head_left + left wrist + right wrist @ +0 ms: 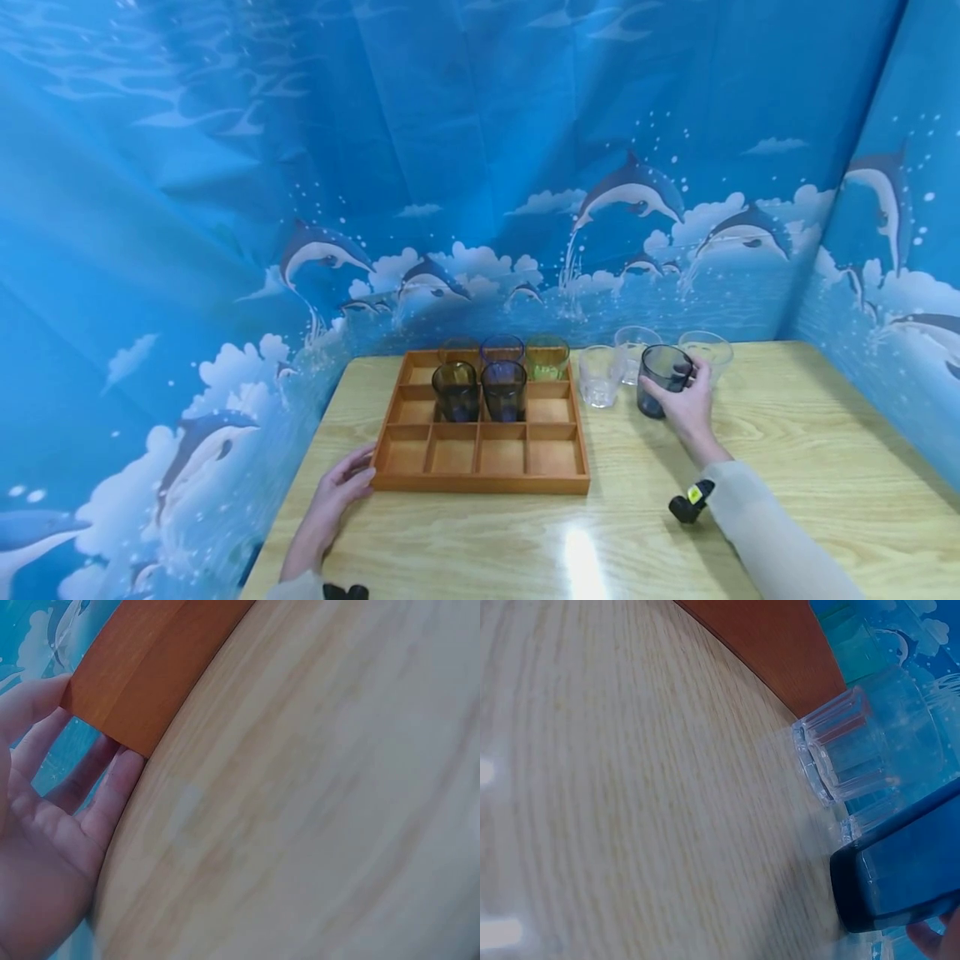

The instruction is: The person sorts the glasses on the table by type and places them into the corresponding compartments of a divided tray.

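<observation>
In the head view my right hand (688, 404) grips a dark grey tinted glass (663, 383) by its side, upright among the clear glasses. The right wrist view shows this dark glass (907, 862) close to the table, with fingertips at its side. My left hand (337, 492) touches the front left corner of a wooden divided tray (480, 482), its fingers loosely extended. Two dark glasses (456, 392) (504, 392) stand in the tray's middle row. Behind them are an amber glass (459, 350), a blue glass (502, 345) and a green glass (547, 358).
Right of the tray stand three clear glasses: a near clear glass (600, 379), one behind it (633, 337), and another clear glass (712, 346) partly behind my right hand. The pale wooden table (480, 542) ends at a blue dolphin-print curtain (480, 167) at the back and sides.
</observation>
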{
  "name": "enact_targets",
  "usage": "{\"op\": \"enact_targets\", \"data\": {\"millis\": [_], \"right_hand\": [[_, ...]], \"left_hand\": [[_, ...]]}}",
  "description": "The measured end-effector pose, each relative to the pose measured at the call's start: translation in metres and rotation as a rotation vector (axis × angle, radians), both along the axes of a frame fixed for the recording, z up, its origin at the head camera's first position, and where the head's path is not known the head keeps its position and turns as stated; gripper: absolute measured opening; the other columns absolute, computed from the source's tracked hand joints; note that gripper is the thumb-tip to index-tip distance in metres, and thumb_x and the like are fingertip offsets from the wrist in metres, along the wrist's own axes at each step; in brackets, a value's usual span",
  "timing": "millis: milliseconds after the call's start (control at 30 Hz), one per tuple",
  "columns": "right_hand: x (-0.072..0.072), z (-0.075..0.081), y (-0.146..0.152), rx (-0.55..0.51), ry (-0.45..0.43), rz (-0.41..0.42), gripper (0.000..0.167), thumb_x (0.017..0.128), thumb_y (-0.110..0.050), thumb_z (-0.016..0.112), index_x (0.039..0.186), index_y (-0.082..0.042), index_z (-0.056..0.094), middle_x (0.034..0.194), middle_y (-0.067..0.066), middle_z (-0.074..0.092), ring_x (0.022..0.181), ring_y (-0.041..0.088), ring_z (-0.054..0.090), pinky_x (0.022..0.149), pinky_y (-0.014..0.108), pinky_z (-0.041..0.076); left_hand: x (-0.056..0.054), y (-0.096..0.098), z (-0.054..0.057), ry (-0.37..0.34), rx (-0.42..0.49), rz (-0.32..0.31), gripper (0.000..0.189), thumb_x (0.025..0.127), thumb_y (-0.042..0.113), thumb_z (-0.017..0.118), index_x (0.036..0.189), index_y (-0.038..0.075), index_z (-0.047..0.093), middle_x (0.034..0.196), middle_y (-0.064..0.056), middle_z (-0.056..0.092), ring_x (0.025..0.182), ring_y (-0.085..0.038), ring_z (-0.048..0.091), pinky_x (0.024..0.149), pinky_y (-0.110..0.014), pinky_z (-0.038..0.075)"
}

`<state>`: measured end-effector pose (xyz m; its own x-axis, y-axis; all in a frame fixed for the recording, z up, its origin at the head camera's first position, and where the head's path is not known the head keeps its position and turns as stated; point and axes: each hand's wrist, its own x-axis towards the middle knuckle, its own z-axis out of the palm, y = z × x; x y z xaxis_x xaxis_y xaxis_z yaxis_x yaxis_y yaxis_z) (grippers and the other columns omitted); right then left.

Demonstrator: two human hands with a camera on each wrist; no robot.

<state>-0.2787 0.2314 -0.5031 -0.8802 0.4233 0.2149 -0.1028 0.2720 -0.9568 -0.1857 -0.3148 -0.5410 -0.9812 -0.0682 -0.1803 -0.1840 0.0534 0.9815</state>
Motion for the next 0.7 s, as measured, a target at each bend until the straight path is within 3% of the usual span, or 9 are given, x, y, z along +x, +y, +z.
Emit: {"op": "enact_targets", "data": {"millis": [167,367,633,700], "right_hand": [[0.008,-0.001,0.001,0.021,0.023,0.005,0.094,0.070,-0.026,0.082,0.141,-0.009,0.024,0.132,0.021,0.038,0.118,0.035,0.039,0.100,0.053,0.034],[0.019,0.000,0.004,0.031,-0.020,0.033,0.098,0.069,-0.027,0.083,0.143,-0.010,0.021,0.136,0.019,0.035,0.122,0.036,0.035,0.102,0.055,0.029],[0.026,0.004,0.006,0.055,-0.013,0.070,0.098,0.070,-0.027,0.083,0.143,-0.007,0.021,0.140,0.019,0.034,0.125,0.036,0.034,0.104,0.055,0.025],[0.027,0.005,0.006,0.060,-0.010,0.074,0.098,0.069,-0.026,0.083,0.143,-0.006,0.021,0.139,0.020,0.035,0.124,0.037,0.035,0.103,0.055,0.026]], "left_hand": [[-0.001,0.000,-0.002,0.023,-0.003,-0.002,0.055,0.085,0.020,0.066,0.136,0.010,0.047,0.132,-0.016,0.045,0.108,-0.021,0.050,0.085,-0.037,0.050],[0.000,-0.001,-0.003,0.045,0.003,-0.004,0.053,0.086,0.018,0.065,0.135,0.008,0.048,0.130,-0.016,0.046,0.107,-0.019,0.050,0.083,-0.036,0.050],[-0.001,0.000,-0.001,0.011,-0.008,0.002,0.055,0.086,0.020,0.065,0.137,0.010,0.046,0.132,-0.015,0.045,0.109,-0.020,0.048,0.085,-0.037,0.049],[0.000,0.002,0.004,-0.006,-0.007,0.000,0.055,0.087,0.020,0.065,0.137,0.011,0.045,0.134,-0.015,0.044,0.110,-0.020,0.047,0.086,-0.037,0.049]]}}
